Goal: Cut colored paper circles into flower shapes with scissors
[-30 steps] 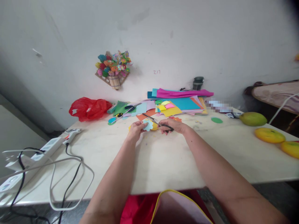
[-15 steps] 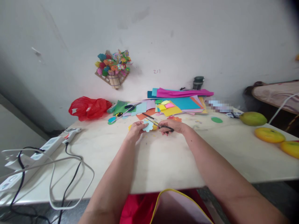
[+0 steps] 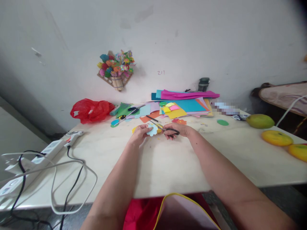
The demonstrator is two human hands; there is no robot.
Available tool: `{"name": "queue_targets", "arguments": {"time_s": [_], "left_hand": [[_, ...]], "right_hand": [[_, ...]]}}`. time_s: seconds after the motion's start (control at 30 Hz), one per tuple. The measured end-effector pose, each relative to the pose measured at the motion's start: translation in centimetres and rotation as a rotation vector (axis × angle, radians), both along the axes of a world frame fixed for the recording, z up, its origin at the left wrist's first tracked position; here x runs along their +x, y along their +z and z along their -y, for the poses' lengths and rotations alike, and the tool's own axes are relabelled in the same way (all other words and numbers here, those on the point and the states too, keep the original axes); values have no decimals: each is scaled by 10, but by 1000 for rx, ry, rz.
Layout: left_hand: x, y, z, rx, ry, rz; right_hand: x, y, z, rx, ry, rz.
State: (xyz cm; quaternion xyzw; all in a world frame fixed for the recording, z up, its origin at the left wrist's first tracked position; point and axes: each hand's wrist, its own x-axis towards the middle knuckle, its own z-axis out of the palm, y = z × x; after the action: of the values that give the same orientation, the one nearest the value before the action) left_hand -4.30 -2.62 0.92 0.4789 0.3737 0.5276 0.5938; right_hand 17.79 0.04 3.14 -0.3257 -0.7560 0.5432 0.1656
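Observation:
Between its thumb and fingers my left hand (image 3: 140,135) pinches a light blue paper flower (image 3: 152,130) with a scalloped edge. My right hand (image 3: 177,129) is closed round the black handles of a pair of scissors (image 3: 171,131). The blades point left and reach the flower's right edge; they look parted. Partly hidden behind the flower lies yellow paper (image 3: 160,128). Orange and red paper flowers (image 3: 179,121) rest just beyond my right hand, and a dark pen (image 3: 153,118) lies behind the blades.
Coloured sheets (image 3: 192,106) are piled at the back by the wall. A red plastic bag (image 3: 92,111) and a second pair of scissors (image 3: 134,110) lie back left. Cables and a power strip (image 3: 48,152) occupy the left; mangoes (image 3: 277,138) sit at the right.
The blue flower has turned slightly in my left hand, and the scissors have shifted a little at its edge. Both hands stay almost in place.

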Motion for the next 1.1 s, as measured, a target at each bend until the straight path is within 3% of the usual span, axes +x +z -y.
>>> {"name": "queue_targets", "arguments": {"time_s": [0.57,0.9,1.1], "left_hand": [[1,-1,0,7,-5,18],[8,0,-1,-6,158,103],[8,-1,-2,-30,153,142]], "right_hand": [[-3,-3,1,32,5,-10],[-10,-4,2,52,-13,-117],[-10,-6,2,33,13,-152]]}}
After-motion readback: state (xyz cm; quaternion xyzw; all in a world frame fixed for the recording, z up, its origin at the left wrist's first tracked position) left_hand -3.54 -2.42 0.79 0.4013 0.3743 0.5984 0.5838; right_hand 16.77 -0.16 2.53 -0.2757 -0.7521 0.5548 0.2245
